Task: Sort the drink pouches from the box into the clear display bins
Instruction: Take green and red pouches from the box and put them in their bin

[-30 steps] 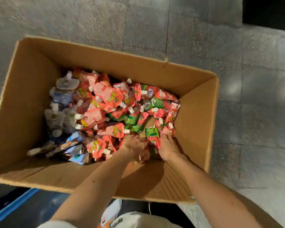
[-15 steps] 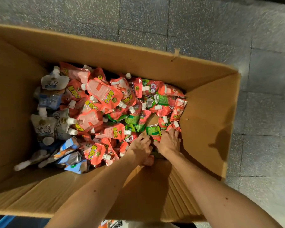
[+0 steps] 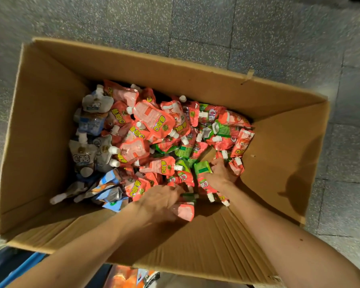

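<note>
As both reach into box | left hand, drawn back, grips pink pouch | right hand grips green pouch

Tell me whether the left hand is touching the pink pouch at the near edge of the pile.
Touching. The head view shows the left hand gripping the pink pouch, which sticks out from under it with no gap.

Drink pouches heaped in the open cardboard box.

The box stands with its flaps up, and spouted pouches lie every which way on its floor. Red-and-pink ones fill the middle and right with some green among them. White-grey ones sit along the left wall, and a few blue ones at the near left. My left hand curls over one pink pouch at the pile's near edge.
</note>
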